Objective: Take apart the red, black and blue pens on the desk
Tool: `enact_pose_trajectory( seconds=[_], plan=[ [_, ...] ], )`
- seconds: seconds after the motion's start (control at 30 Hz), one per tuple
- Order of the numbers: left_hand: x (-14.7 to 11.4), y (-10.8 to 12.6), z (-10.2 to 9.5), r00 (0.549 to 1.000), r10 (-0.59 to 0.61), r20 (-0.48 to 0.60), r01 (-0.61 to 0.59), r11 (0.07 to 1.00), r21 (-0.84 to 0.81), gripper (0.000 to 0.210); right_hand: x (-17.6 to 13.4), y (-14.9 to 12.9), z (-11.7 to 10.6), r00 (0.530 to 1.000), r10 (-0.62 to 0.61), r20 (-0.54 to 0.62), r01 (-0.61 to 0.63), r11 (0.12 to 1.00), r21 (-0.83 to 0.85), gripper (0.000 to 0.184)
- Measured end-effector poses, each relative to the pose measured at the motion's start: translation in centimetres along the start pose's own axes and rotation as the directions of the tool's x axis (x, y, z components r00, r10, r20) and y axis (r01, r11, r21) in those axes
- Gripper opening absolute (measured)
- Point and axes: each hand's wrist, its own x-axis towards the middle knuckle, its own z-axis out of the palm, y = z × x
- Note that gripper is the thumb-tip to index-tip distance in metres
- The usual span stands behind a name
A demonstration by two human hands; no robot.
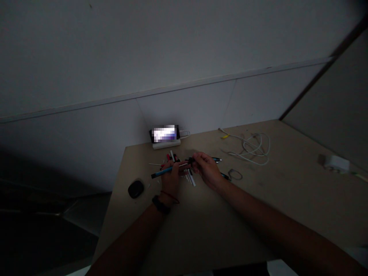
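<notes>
My left hand (pixel 170 181), with a dark band on its wrist, is closed around a blue pen barrel (pixel 162 171) with a black end pointing left. Close by, my right hand (pixel 207 171) pinches a small dark piece (pixel 190 160) at the left fingertips; dim light hides its exact kind. Beneath both hands lie loose pen parts, among them a white tube (pixel 191 178) and a white and red piece (pixel 171 155). Just past the right hand rest a blue-black pen (pixel 217 159) and another dark pen (pixel 225 176), partly covered by the hand.
A phone with a lit screen (pixel 164 134) leans on a white block (pixel 166 145) by the wall. A black rounded case (pixel 135 189) sits at the table's left. Rightward lie a thin loop (pixel 235 174), a coiled white cable (pixel 260 148) and a white adapter (pixel 337 164).
</notes>
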Motion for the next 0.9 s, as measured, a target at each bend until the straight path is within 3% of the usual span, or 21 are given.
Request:
enact_pose_trajectory(
  seconds=[0.4,0.6,0.73,0.9],
  plan=[
    [0.2,-0.2,0.0,0.999,-0.049,-0.016,0.048,0.997,-0.060,0.036,0.1,0.2,-0.1,0.998,-0.066,-0.011,0.065,0.997,-0.049,0.040],
    [0.2,-0.1,-0.1,1.000,-0.025,0.008,0.025,1.000,0.006,0.034,0.2,0.0,-0.2,0.993,-0.113,-0.037,0.110,0.990,-0.088,0.039],
    [0.4,-0.4,-0.2,0.998,-0.024,0.060,0.021,0.999,0.041,0.032,0.1,-0.4,-0.3,0.979,-0.204,0.015,0.201,0.950,-0.239,0.036],
    [0.7,-1.3,-0.7,0.996,-0.002,0.092,-0.016,0.980,0.200,0.033,-0.3,-0.5,-0.4,0.971,-0.226,0.083,0.239,0.868,-0.434,0.034]
  ],
)
